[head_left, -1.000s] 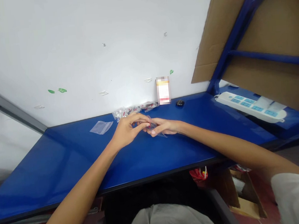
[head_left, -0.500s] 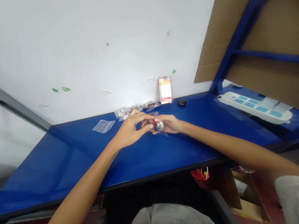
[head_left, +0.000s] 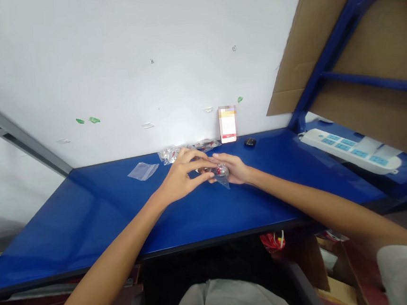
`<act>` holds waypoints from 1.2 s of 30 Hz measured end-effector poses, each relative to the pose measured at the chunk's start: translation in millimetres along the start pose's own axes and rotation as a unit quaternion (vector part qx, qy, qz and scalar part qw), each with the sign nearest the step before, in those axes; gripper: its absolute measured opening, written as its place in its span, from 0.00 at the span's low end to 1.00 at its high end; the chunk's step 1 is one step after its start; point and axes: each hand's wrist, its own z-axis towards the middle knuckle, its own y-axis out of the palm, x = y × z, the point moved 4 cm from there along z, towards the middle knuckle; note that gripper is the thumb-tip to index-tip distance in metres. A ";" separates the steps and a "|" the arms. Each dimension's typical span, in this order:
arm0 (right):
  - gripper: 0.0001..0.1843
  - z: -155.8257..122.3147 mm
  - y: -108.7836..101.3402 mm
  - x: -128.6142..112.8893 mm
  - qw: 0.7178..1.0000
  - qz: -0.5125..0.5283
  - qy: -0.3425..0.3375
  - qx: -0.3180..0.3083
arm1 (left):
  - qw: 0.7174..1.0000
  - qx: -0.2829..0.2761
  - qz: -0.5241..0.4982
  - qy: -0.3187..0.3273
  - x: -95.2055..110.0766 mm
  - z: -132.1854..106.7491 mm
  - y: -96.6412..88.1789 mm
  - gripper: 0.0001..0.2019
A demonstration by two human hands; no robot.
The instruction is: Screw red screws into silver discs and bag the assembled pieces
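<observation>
Both hands meet over the blue table [head_left: 202, 214], around a clear plastic bag [head_left: 223, 179] with a small red and silvery item [head_left: 221, 170] in it. What kind of item it is I cannot make out. My left hand [head_left: 184, 173] has its thumb and fingers bent onto the bag from the left. From the right, my right hand [head_left: 236, 167] is closed around the bag, its fingers partly hidden. A corner of the bag hangs down below the fingers.
Several filled clear bags [head_left: 206, 145] lie along the wall. A flat clear bag [head_left: 143, 171] is to the left. A phone [head_left: 227, 124] leans on the wall beside a small black object [head_left: 250, 142]. A white power strip [head_left: 349, 151] is at the right.
The red and silvery item, earlier showing a round pale end between my fingers, now sits inside the plastic, and the bag hangs lower. The whole view has shifted slightly.
</observation>
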 end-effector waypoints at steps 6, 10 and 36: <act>0.20 0.1 2.2 -7.4 0.999 0.050 0.002 -0.013 | 1.000 0.019 -0.011 0.012 1.7 1.6 -2.3 0.05; 0.12 3.0 -1.5 -11.6 0.998 -0.050 -0.043 -0.001 | 0.999 0.047 -0.020 -0.001 0.9 1.2 -9.3 0.05; 0.18 2.0 -11.0 -32.2 0.905 -0.248 -0.222 0.265 | 0.901 0.071 -0.320 -0.285 -60.4 -12.9 23.9 0.22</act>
